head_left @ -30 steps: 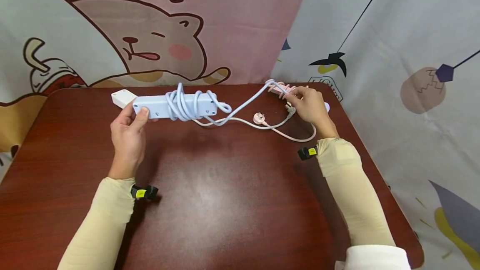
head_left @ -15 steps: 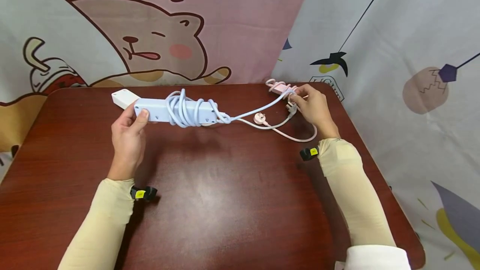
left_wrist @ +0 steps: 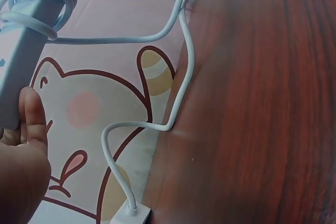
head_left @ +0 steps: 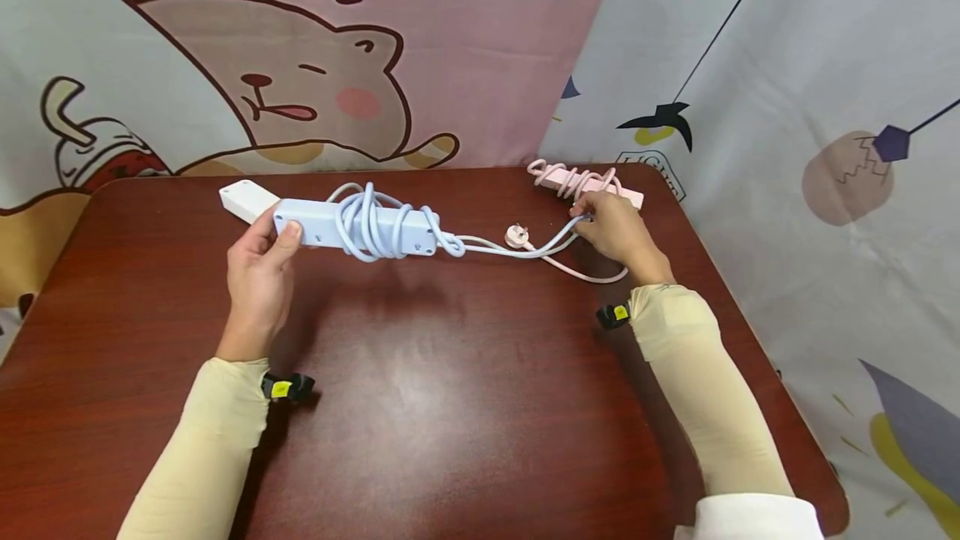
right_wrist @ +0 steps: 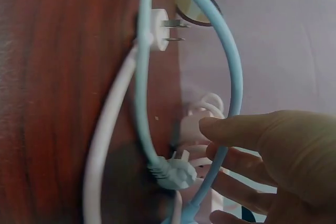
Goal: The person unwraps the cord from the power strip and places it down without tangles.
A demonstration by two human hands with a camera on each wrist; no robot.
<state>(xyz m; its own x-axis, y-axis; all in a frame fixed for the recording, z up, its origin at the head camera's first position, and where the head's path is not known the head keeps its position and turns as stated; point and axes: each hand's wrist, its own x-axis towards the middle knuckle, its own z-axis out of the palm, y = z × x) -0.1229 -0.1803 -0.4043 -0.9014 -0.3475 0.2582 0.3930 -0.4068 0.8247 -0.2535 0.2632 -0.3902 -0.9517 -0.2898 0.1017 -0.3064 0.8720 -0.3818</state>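
Observation:
My left hand grips the left end of a light blue power strip, thumb on its near face, holding it above the table. The strip's blue cord is wound several times round its right half. From there the cord runs right to my right hand, which holds it between thumb and fingers near its end. In the right wrist view the blue cord passes between thumb and fingers, and a pale plug lies beside them. Behind the blue strip lies a white power strip, partly hidden.
A pink power strip wrapped in its own cord lies at the back right, just behind my right hand. Its round pink plug rests prongs up on the brown table. A printed cloth hangs along the table's back and right.
The stretch of blue cord between my hands has come down. My right hand has shifted slightly down, showing more of the pink strip. The blue strip has lowered a little in my left hand.

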